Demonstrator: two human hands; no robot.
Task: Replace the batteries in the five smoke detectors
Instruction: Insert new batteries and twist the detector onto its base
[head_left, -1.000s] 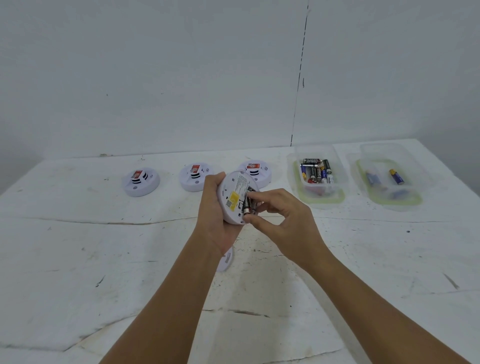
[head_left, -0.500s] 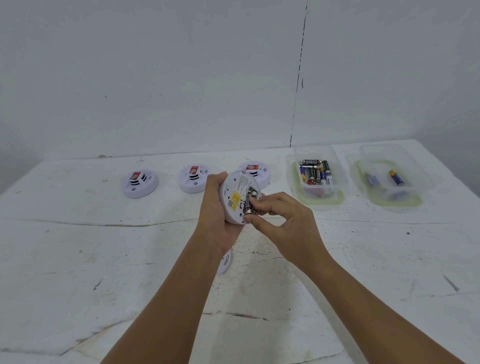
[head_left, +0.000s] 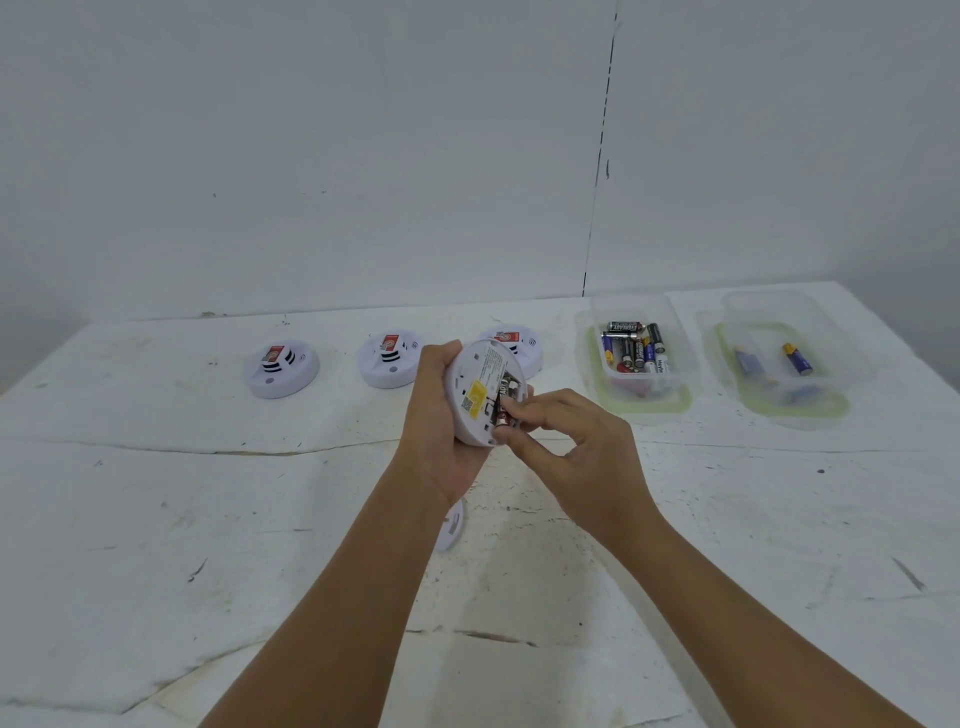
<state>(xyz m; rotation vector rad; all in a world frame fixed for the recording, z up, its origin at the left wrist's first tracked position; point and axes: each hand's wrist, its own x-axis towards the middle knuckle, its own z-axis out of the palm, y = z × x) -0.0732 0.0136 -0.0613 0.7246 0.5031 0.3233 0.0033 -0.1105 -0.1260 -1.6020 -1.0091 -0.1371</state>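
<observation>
- We hold one smoke detector (head_left: 480, 392) up off the bench (head_left: 156, 493) with its back to us; our left hand (head_left: 441, 415) is wrapped around its left edge and grips it tight
- Our right hand (head_left: 576, 447) pinches at a battery (head_left: 503, 410) in the open slot on the back; the fingertips (head_left: 514, 413) touch it, but we cannot tell if the battery is coming out or going in
- We think this is the battery step for this one detector; the next move calls for a small, careful push or pull, with the left hand keeping the detector steady
- Three more detectors (head_left: 282, 368) sit in a row at the back of the bench; a round white piece (head_left: 451, 527), maybe the cover, peeks out under our left arm
- A clear box of batteries (head_left: 636, 347) sits to the right; a second clear box (head_left: 789, 364) beside it holds only a few
- Compared with a second ago, the right fingers have slid lower along the slot and pressed closer; the detector has stayed in about the same spot
</observation>
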